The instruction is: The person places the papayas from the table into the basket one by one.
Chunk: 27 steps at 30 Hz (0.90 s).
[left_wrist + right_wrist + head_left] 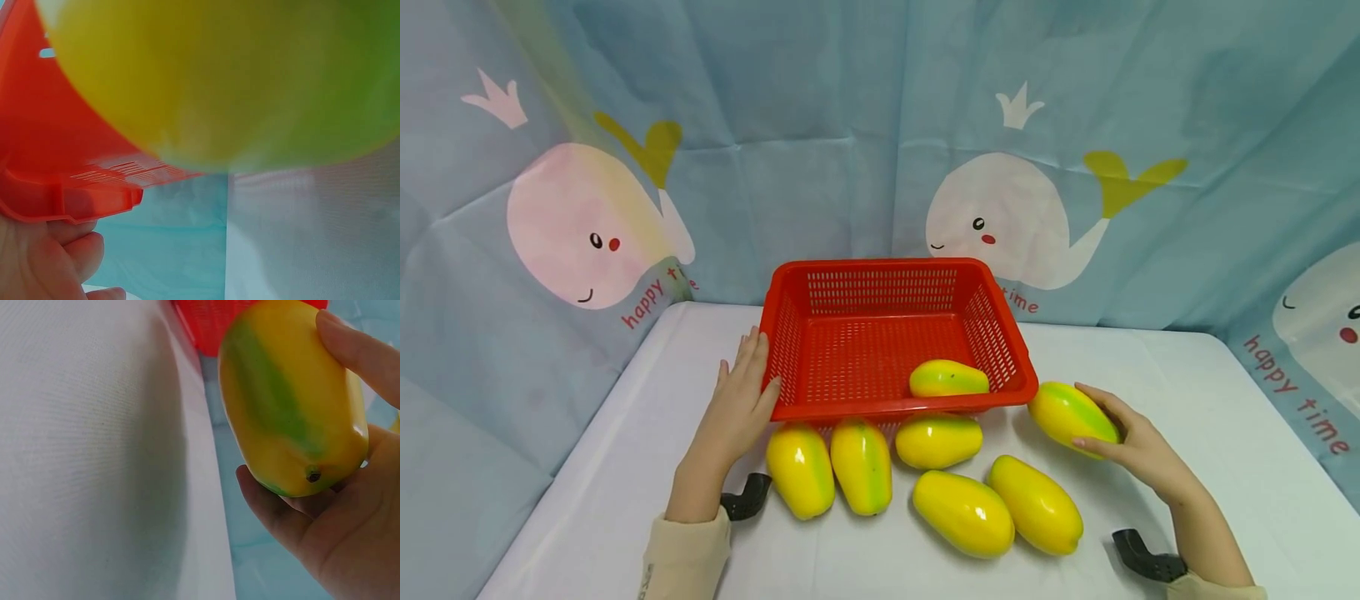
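Hanging behind the bench [842, 558], a blue cloth [820, 192] bore red lettering: "happy time" read whole at right; only "time" showed above the basket's corner. Dark marks on the left sleeve [685, 558] were illegible. Right hand [1131, 437] gripped a yellow-green fruit [1071, 417], thumb and fingers on opposite sides, just beside the front right corner of the red basket [850, 410]. Right wrist view added the fruit's dark stem spot [312, 475] and showed it raised off the bench. Left hand [741, 396] lay open, fingers extended against the basket's left side; left wrist view showed the rim from below, a blurred fruit filling the foreground. Basket contents: one fruit [947, 379], front right. Five more lay on the bench before it.
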Available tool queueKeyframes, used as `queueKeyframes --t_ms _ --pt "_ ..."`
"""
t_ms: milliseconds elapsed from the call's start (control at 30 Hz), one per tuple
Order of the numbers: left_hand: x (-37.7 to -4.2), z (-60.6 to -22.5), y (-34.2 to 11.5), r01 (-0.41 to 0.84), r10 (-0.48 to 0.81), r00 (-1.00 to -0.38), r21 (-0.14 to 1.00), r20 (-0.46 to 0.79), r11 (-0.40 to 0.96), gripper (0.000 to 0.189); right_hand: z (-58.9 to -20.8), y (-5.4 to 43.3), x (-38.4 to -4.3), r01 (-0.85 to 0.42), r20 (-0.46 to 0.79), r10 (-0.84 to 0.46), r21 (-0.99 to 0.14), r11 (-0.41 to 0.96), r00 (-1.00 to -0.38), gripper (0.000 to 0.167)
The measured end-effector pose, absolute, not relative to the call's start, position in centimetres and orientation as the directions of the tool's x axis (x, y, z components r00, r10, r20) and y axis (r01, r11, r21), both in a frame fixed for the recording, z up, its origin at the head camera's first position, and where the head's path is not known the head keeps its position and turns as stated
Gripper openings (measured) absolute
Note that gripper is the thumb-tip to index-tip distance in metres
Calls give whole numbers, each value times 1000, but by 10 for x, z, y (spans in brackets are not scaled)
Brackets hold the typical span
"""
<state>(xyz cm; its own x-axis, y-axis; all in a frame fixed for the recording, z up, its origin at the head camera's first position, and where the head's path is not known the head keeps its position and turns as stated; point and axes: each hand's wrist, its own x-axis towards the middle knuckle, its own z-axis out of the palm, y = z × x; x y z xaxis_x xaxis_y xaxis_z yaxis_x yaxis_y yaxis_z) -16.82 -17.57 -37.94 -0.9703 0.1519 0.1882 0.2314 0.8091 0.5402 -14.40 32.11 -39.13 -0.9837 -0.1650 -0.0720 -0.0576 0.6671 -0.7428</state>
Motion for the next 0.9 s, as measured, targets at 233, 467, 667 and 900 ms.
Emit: queueKeyframes --t_ms 233,467,667,900 --pt "-168 -379 -177 227 146 -971 536 191 813 63 -385 321 -144 -48 -76 -147 -720 693 -986 74" --pt "-169 -380 -174 216 144 -974 530 174 820 64 -382 322 -140 -32 -74 -123 -724 689 -990 74" --pt "-169 -381 -174 224 148 -972 525 184 821 64 -377 324 -139 -66 -29 -126 -727 684 -992 73" --pt "-169 -381 -175 222 145 -972 528 183 820 64 -358 320 -145 -154 67 -154 -727 669 -986 72"
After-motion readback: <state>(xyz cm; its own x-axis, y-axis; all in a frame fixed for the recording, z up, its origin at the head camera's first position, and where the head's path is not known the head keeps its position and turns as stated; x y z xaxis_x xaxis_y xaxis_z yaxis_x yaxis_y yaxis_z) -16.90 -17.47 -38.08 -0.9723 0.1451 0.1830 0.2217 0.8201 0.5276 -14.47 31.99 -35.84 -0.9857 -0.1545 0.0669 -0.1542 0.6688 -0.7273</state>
